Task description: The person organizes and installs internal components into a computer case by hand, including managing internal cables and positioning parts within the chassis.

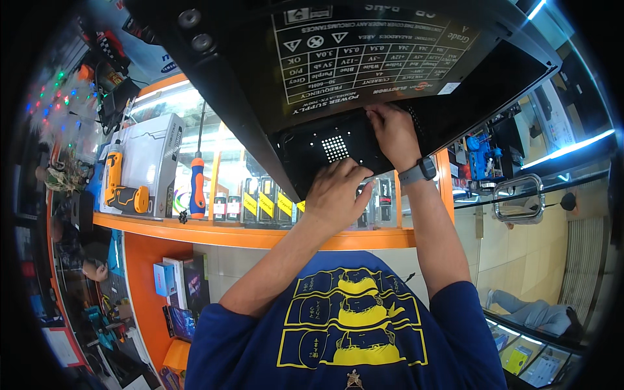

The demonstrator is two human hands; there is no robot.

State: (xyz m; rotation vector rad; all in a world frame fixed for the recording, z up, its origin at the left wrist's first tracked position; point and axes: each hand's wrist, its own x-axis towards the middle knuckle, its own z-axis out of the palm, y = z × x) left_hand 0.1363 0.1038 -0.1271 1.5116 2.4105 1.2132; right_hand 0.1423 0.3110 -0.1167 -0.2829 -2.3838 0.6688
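A black computer case (218,71) is tilted above me, with a labelled power supply (370,58) inside. My left hand (335,192) rests on the case's dark panel below a perforated grille (335,147), thumb apart and fingertips bent against it, partly hidden. Close under the power supply's edge, my right hand (395,136), with a watch on the wrist, has thumb and forefinger closed together; what they hold is too small to make out.
An orange-edged glass counter (273,237) holds a yellow cordless driver (120,192), screwdriver (197,192), silver box (156,156) and several packaged items. Boxes (175,279) fill a shelf below. Another person's hand (97,270) shows at left; a seated person (539,309) is at right.
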